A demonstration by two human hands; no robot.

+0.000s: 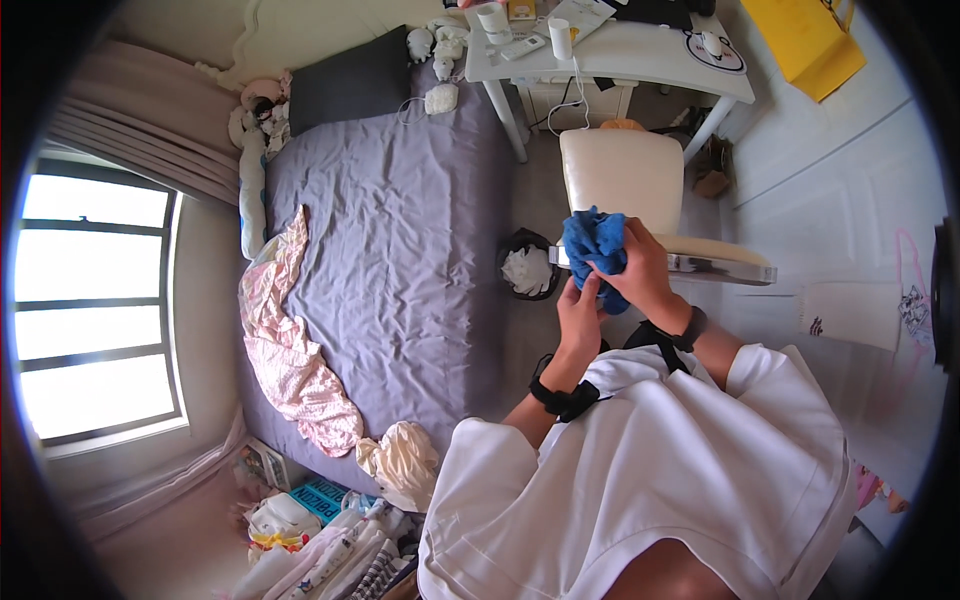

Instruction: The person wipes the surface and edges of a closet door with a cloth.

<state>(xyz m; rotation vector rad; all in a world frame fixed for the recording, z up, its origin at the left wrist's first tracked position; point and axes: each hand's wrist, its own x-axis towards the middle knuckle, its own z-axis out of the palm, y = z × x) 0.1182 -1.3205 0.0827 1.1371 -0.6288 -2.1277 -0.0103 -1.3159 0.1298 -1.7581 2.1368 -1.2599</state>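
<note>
A crumpled blue cloth (595,241) is bunched up between my two hands, in front of a cream chair (622,176). My right hand (641,271) grips its right side, the thumb lying across the folds. Lower down, my left hand (581,311) pinches the hanging part with thumb and fingertips. Both wrists wear black bands. The cloth covers part of the chair's metal-trimmed edge. Some of the fingers are hidden behind the cloth.
To the left stands a bed with a grey sheet (375,247) and a crumpled pink garment (300,360). A lined waste bin (527,270) sits between bed and chair. Beyond the chair is a white desk (637,67). A yellow bag (806,45) hangs at the upper right.
</note>
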